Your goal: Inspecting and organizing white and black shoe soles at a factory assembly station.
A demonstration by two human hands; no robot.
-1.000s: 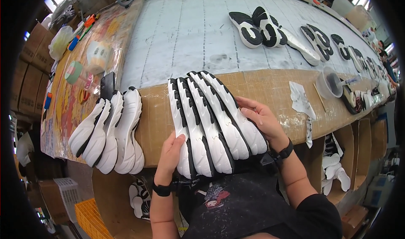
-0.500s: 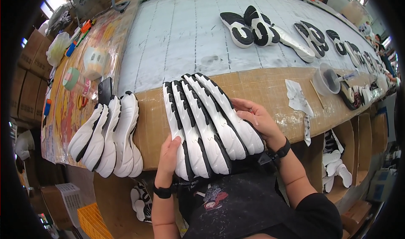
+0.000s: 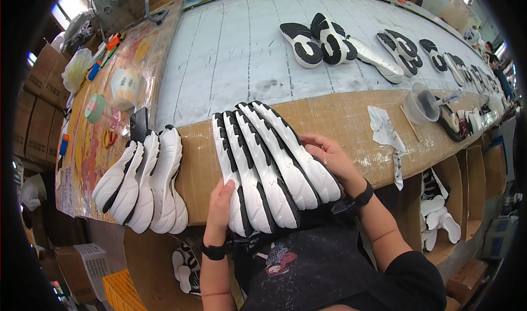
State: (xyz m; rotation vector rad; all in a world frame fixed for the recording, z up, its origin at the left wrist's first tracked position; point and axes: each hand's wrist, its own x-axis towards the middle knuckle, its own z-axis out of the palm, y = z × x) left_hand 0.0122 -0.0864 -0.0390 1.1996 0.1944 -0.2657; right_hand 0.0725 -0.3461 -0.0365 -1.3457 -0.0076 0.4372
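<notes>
Between my two hands I hold a row of several white-and-black shoe soles (image 3: 267,171), standing on edge side by side at the table's front edge. My left hand (image 3: 220,204) presses the left outer sole, its thumb on the white sidewall. At the right end my right hand (image 3: 331,156) grips the outermost sole, its fingers partly hidden behind it. The row's wider ends hang over the edge toward me. Left of my hands, another group of white soles (image 3: 147,182) leans together on the table edge.
Farther back on the pale tabletop (image 3: 230,53) lie black-and-white soles (image 3: 332,40). To the right are a clear plastic tub (image 3: 421,105) and a torn white sheet (image 3: 384,127). A green-lidded bottle (image 3: 101,109), a phone (image 3: 139,124) and scissors (image 3: 109,139) sit at left. Below are cardboard bins holding soles (image 3: 437,217).
The view has shifted slightly. My hands keep their hold on the row of soles, with almost no change in its position.
</notes>
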